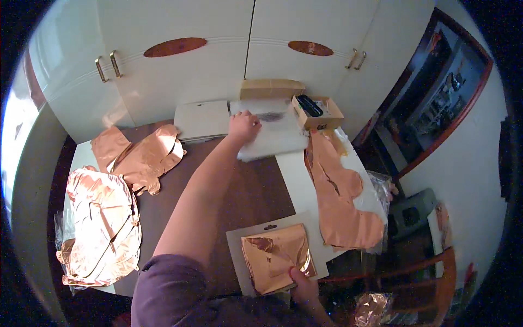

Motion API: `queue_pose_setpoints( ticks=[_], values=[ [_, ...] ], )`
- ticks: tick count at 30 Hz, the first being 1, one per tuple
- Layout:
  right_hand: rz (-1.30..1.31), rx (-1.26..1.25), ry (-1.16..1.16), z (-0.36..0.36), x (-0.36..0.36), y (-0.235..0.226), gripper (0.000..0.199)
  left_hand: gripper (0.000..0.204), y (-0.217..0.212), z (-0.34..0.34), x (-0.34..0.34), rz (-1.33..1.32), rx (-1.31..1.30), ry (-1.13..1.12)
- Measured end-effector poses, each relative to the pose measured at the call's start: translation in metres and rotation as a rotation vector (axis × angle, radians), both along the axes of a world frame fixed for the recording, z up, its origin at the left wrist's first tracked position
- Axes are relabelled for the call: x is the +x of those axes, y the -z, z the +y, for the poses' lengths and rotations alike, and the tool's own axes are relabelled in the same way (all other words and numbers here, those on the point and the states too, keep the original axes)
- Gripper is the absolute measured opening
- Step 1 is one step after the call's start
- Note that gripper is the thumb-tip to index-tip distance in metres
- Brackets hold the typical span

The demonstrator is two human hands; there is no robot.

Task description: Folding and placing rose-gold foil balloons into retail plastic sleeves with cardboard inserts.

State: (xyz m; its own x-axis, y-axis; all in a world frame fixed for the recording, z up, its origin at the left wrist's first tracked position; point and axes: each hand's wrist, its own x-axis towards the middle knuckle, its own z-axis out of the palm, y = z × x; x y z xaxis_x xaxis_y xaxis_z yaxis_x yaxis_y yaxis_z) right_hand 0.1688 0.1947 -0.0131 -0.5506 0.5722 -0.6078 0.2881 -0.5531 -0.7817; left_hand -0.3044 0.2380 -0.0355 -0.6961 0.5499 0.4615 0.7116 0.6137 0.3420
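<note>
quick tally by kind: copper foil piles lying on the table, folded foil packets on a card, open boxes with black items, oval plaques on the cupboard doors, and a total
copper foil piles: 3 (far left, near left, right)
folded foil packet: 1
open box: 1
oval plaques: 2 (left, right)
total: 7

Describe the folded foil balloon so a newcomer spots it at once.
Find the brown-and-white tabletop below the white cabinets. At its near edge, the right hand holds a pale card bearing the folded foil balloon. It alone is a compact, squarish copper packet; the tabletop's other foil balloons lie spread out.
</note>
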Motion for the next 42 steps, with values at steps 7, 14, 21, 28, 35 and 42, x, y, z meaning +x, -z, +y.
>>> queue_pose_setpoints(
  ticks=[7, 14, 21, 28, 35, 42],
  values=[
    [0.158, 0.413, 0.047, 0.027, 0.026, 0.02, 0.031, 0.023, -0.07, -0.039, 0.045, 0.239, 0.22, 0.138],
    [0.567, 0.117, -0.068, 0.059, 0.043, -0.007, 0.062, 0.015, -0.058, -0.191, 0.171, 0.373, -0.071, 0.253],
    [0.27, 0.214, -0.233, 0.021, 0.049, 0.018, 0.055, 0.044, -0.003, -0.273, 0.231, 0.045, -0.14, 0.296],
    [0.283, -0.015, -0.347, -0.004, 0.048, 0.038, 0.055, 0.025, 0.015, -0.291, 0.263, -0.128, 0.027, 0.328],
    [0.294, -0.173, -0.45, -0.021, 0.048, 0.055, 0.054, 0.018, 0.007, -0.3, 0.268, -0.123, -0.017, 0.341],
    [0.344, -0.156, -0.565, -0.034, 0.051, 0.067, 0.048, 0.014, 0.011, -0.302, 0.271, -0.118, 0.037, 0.323]
  ],
)
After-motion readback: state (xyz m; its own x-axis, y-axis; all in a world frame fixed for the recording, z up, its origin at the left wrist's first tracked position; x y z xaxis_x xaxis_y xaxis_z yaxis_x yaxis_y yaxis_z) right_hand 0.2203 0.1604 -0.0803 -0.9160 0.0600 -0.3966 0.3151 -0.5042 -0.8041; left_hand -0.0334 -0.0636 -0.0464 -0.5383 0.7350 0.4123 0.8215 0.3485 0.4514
